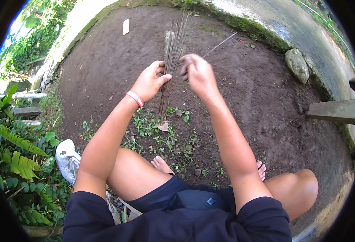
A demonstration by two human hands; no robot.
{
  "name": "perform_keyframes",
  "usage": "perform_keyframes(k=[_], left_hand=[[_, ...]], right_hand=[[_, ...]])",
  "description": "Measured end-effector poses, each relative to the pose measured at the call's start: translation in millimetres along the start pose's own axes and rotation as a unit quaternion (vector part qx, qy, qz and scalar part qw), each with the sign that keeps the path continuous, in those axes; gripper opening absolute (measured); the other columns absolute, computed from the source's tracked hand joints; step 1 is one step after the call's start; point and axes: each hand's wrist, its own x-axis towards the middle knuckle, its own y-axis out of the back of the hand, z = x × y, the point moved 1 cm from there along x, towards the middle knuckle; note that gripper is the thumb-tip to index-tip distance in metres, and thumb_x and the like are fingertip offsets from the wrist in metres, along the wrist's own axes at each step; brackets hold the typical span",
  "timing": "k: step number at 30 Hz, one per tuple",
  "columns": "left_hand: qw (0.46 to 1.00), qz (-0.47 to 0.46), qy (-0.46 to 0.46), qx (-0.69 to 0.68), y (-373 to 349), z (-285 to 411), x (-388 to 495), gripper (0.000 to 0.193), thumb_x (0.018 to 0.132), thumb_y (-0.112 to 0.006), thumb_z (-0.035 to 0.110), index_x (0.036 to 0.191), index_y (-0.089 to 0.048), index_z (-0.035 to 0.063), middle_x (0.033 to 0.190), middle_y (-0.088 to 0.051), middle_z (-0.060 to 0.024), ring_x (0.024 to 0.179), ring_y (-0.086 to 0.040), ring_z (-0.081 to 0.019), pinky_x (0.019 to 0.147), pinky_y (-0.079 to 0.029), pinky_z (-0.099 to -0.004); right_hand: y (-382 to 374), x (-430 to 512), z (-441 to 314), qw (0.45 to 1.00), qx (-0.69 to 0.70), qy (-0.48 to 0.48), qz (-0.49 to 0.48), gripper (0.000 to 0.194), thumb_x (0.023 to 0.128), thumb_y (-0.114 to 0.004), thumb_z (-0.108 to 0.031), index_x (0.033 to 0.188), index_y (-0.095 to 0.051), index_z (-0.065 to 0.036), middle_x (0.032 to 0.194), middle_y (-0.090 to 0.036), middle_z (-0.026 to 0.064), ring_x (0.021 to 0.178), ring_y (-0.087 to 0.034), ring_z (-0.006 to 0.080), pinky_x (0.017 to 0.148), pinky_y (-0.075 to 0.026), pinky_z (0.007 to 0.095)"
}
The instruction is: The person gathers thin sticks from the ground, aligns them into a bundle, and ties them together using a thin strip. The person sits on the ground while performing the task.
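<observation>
A bundle of thin brown sticks (173, 51), like broom ribs, stands near upright before me, fanned at its top and narrow at its lower end. Around its middle my left hand (153, 79) is closed, thumb across the front; a red and white band circles that wrist. Just right of the bundle is my right hand (197, 71), slightly blurred, with fingers curled. A single thin stick (221, 44) slants up and right from behind that hand; whether the fingers grip it is hidden. A thin tie seems to cross the bundle below my left hand.
Bare soil with small weeds lies underfoot. A pale flat piece (126, 27) rests at the upper left. Mossy concrete edging curves behind, with a large stone (297, 66) and a wooden beam (333, 111) at right. A white sack (67, 160) and plants stand at left.
</observation>
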Motion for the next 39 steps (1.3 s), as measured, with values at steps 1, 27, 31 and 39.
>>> perform_keyframes(k=[1,27,31,39], left_hand=[[0.999,-0.016,-0.003,-0.035,1.5,-4.6,2.3,0.034,0.106,-0.063,0.007,0.136,-0.05,-0.0027,0.121,-0.068,-0.0148,0.105,-0.072,-0.0206,0.09,-0.061,-0.0381],[0.99,0.025,-0.137,0.015,35.7,-2.6,7.5,0.038,0.103,-0.067,0.01,0.136,-0.051,-0.0007,0.112,-0.07,-0.0094,0.099,-0.063,-0.0121,0.09,-0.052,-0.0312],[0.986,0.004,-0.151,0.064,31.3,-3.0,5.4,0.04,0.106,-0.065,0.012,0.142,-0.053,-0.0006,0.113,-0.069,-0.0049,0.1,-0.062,-0.0116,0.093,-0.051,-0.029],[0.986,-0.124,-0.066,-0.094,24.0,5.3,-4.2,0.031,0.115,-0.05,0.029,0.132,-0.059,0.0043,0.108,-0.067,-0.001,0.093,-0.061,-0.0093,0.085,-0.053,-0.0284]], right_hand=[[9.2,2.9,-5.2,0.999,-0.009,0.019,0.033,0.035,0.109,-0.044,-0.013,0.134,-0.066,-0.004,0.078,-0.071,0.0079,0.072,-0.067,0.0202,0.073,-0.055,0.0395],[70.1,-20.4,-99.4,0.988,-0.109,0.094,-0.054,0.02,0.106,-0.055,-0.008,0.115,-0.071,0.002,0.091,-0.078,0.0101,0.076,-0.073,0.0154,0.07,-0.057,0.0318],[59.9,-22.1,-99.8,0.986,-0.133,0.091,-0.032,0.02,0.105,-0.057,-0.011,0.114,-0.072,-0.002,0.091,-0.079,0.0096,0.074,-0.075,0.0172,0.071,-0.057,0.0324],[49.1,-9.0,-89.8,0.964,-0.221,0.14,0.041,0.018,0.107,-0.053,-0.015,0.123,-0.059,-0.009,0.088,-0.076,0.0116,0.082,-0.076,0.032,0.075,-0.056,0.0453]])
